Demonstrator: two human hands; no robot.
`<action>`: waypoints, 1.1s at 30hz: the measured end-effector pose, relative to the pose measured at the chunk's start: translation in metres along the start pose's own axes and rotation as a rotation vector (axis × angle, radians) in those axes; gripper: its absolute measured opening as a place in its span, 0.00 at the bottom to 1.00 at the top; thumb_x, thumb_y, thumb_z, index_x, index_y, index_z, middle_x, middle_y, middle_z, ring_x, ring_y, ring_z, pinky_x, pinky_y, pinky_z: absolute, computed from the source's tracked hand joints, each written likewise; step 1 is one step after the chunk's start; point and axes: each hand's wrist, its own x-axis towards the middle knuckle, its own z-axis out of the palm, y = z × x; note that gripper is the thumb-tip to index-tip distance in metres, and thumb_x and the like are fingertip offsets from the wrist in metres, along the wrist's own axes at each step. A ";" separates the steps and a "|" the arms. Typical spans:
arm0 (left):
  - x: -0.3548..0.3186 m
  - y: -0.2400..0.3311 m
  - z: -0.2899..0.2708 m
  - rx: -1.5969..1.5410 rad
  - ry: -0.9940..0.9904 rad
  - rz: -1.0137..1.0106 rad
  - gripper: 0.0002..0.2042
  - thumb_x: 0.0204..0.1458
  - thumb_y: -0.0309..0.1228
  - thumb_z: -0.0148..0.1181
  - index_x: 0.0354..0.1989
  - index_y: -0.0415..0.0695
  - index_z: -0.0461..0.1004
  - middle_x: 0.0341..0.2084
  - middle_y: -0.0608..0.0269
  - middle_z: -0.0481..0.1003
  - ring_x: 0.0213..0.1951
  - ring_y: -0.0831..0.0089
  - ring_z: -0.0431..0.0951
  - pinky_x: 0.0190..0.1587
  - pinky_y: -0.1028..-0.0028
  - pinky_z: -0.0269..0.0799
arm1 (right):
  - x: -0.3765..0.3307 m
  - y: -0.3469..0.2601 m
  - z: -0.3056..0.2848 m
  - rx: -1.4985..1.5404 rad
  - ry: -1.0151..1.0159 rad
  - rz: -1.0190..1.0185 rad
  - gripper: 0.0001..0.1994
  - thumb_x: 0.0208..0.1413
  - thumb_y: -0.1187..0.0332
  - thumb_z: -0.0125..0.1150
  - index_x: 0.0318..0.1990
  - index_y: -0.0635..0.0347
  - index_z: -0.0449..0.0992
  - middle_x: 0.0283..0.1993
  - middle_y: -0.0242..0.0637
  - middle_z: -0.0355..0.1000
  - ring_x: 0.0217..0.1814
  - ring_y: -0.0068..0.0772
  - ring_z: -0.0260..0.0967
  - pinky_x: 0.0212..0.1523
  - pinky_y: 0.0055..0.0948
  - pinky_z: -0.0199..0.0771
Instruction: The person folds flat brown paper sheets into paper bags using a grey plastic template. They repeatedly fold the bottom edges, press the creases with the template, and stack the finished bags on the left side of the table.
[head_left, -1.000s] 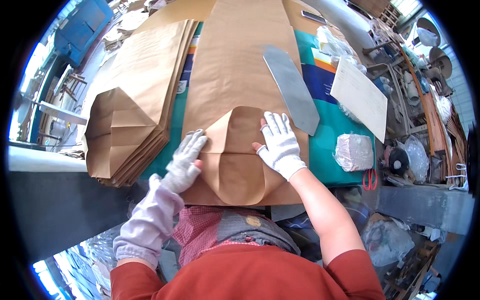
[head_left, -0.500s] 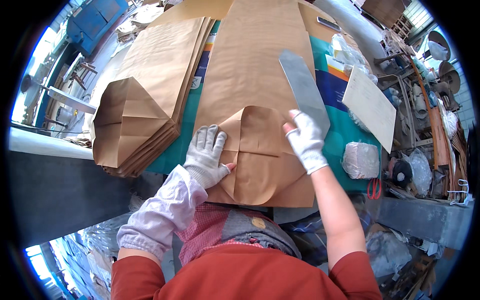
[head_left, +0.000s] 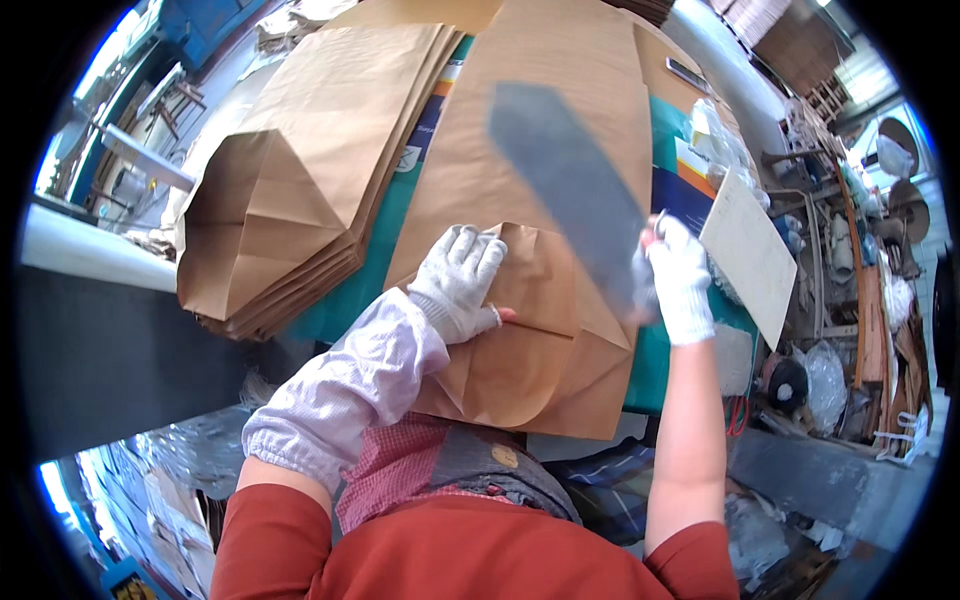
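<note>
Well to the left of the left hand, a stack of brown paper bags (head_left: 330,110), best left undisturbed, with the pale sleeve (head_left: 345,390) held clear of the lower edges. Next, the left hand (head_left: 452,280), gloved, palm down, fingers nearly straight and gripping nothing, resting on the folded end of a brown paper bag (head_left: 525,375). Best to spread pressure evenly through palm and fingers there, pinning the folded layers without wrinkling the paper or dragging the bag askew. Beneath that hand and reaching toward the right one, the bag itself, its long body running away ahead of both. Ahead of and between the hands, a flat grey plate (head_left: 565,165), slanting leftward over the bag to a pointed far end. At its near end, the right hand (head_left: 683,285), gloved, apparently closed around the plate. Better to grip firmly, hold the flat face level and steer the point clear of the paper and the left fingers. Hard to make out, again from the left: the paper under the left palm; the bag's far end, cut off at the top of the view; the plate's outline, smeared, with contact or gap above the paper impossible to tell; the right fingertips, too blurred to show the exact grip; a pale block (head_left: 737,360), seemingly part-hidden behind the right wrist; below it, red loops (head_left: 738,415), too little visible to identify.
</note>
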 end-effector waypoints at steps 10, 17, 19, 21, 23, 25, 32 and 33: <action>-0.129 -0.001 -0.029 0.167 0.155 -0.338 0.43 0.32 0.43 0.79 0.60 0.36 0.70 0.61 0.42 0.70 0.71 0.44 0.60 0.74 0.47 0.53 | -0.075 0.002 0.041 -0.076 -0.375 0.153 0.08 0.55 0.69 0.71 0.36 0.61 0.78 0.31 0.39 0.80 0.33 0.31 0.78 0.38 0.30 0.77; -0.127 0.006 0.003 0.013 0.179 0.018 0.33 0.34 0.29 0.71 0.55 0.32 0.74 0.60 0.43 0.72 0.65 0.45 0.68 0.68 0.52 0.67 | -0.067 -0.016 0.047 -0.128 -0.417 0.085 0.07 0.56 0.69 0.69 0.35 0.61 0.77 0.30 0.39 0.79 0.33 0.32 0.77 0.38 0.31 0.76; -0.129 0.005 0.005 0.019 0.175 0.024 0.34 0.34 0.29 0.71 0.55 0.32 0.74 0.60 0.44 0.72 0.66 0.45 0.68 0.67 0.52 0.67 | -0.065 -0.017 0.048 -0.143 -0.420 0.087 0.07 0.56 0.68 0.69 0.35 0.60 0.78 0.31 0.39 0.79 0.33 0.33 0.77 0.39 0.32 0.76; -0.130 0.004 0.004 0.018 0.168 0.027 0.33 0.34 0.29 0.71 0.55 0.31 0.73 0.60 0.44 0.72 0.66 0.45 0.68 0.67 0.52 0.67 | -0.065 -0.015 0.050 -0.146 -0.425 0.092 0.07 0.57 0.67 0.69 0.36 0.60 0.78 0.31 0.39 0.79 0.34 0.34 0.77 0.40 0.32 0.76; -0.132 0.003 0.001 0.009 0.155 0.028 0.33 0.35 0.29 0.71 0.55 0.31 0.74 0.61 0.43 0.72 0.66 0.45 0.67 0.67 0.52 0.67 | -0.067 -0.016 0.053 -0.166 -0.437 0.093 0.08 0.57 0.66 0.69 0.36 0.58 0.78 0.33 0.39 0.80 0.35 0.37 0.78 0.41 0.33 0.76; -0.132 0.002 0.002 0.024 0.146 0.030 0.33 0.35 0.29 0.71 0.56 0.32 0.73 0.61 0.44 0.72 0.66 0.45 0.67 0.67 0.52 0.67 | -0.067 -0.022 0.051 -0.209 -0.446 0.081 0.08 0.56 0.65 0.70 0.37 0.57 0.78 0.35 0.40 0.80 0.37 0.41 0.78 0.42 0.35 0.77; -0.123 0.010 -0.005 0.051 0.079 0.005 0.31 0.40 0.27 0.68 0.58 0.33 0.72 0.60 0.43 0.72 0.66 0.43 0.68 0.68 0.51 0.65 | -0.094 -0.027 0.067 -0.369 -0.059 -0.622 0.21 0.42 0.63 0.71 0.45 0.61 0.81 0.49 0.46 0.80 0.52 0.51 0.77 0.59 0.47 0.76; -0.127 0.006 0.001 0.083 0.065 0.000 0.31 0.42 0.27 0.66 0.60 0.32 0.71 0.61 0.42 0.71 0.66 0.41 0.68 0.68 0.50 0.65 | -0.110 -0.036 0.075 -0.408 -0.071 -0.722 0.28 0.41 0.58 0.73 0.51 0.62 0.80 0.59 0.50 0.75 0.62 0.54 0.71 0.68 0.54 0.66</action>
